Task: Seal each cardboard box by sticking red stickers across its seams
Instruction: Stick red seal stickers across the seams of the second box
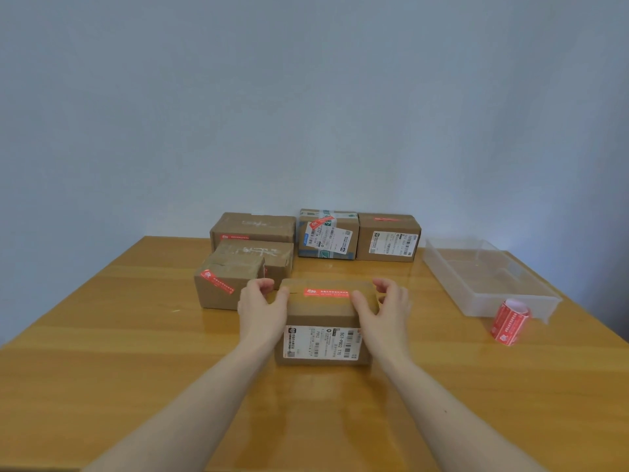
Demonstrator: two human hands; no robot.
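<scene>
Two hands frame one cardboard box (323, 321), which sits on the counter (136, 352) directly btwn them, label side facing the person. Left hand (260, 310) is at the box's left top edge, thumb touching the corner, fingers curled loosely w/ nothing inside them; right hand (386, 310) mirrors it on the right, thumb laid on the top face, fingers arched above the far edge. Neither is clamped, they stand apart, one per side. Prob. they steady the box or smooth down the red sticker (326, 292), which lies flat along the top seam btwn the two thumbs.

Just beyond the left hand sits a smaller box (224, 287) w/ a red sticker slanted over its near top edge; behind it two more boxes (255, 240), and further back, beyond both hands, two others (357, 238) also carrying red strips. Looks like finished ones get parked at the back so the near area stays free for work.

Well off to the right of the right hand stands the sticker roll (509, 321), upright, within easy reach for the next strip. Clear plastic tray (490, 277) lies just behind the roll.
</scene>
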